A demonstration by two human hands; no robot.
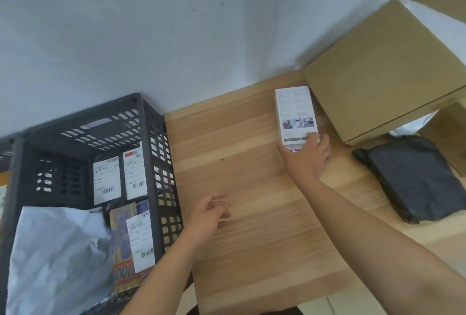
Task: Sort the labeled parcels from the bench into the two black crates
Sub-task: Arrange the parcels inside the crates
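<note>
Right hand (306, 157) grips the white box (295, 110) at its near end (one finger on top); left hand (210, 216) hovers loosely curled, empty

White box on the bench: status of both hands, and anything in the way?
Right hand grips white box at its near end. Left hand open, empty, above bench. Brown carton beside box, not on it.

- Looks like a small parcel-sorting corner, a mailroom or packing spot rather than a kitchen or lab.
- Plain light-wood bench (252, 188) set against a bare pale wall (151, 25).
- Black slotted crate (141, 123) beside the bench, holding packets (131, 234) with barcoded shipping labels (107, 180).
- Brown cardboard boxes (383, 67) and a black plastic mailer bag (423, 178) piled at the bench's right end.
</note>
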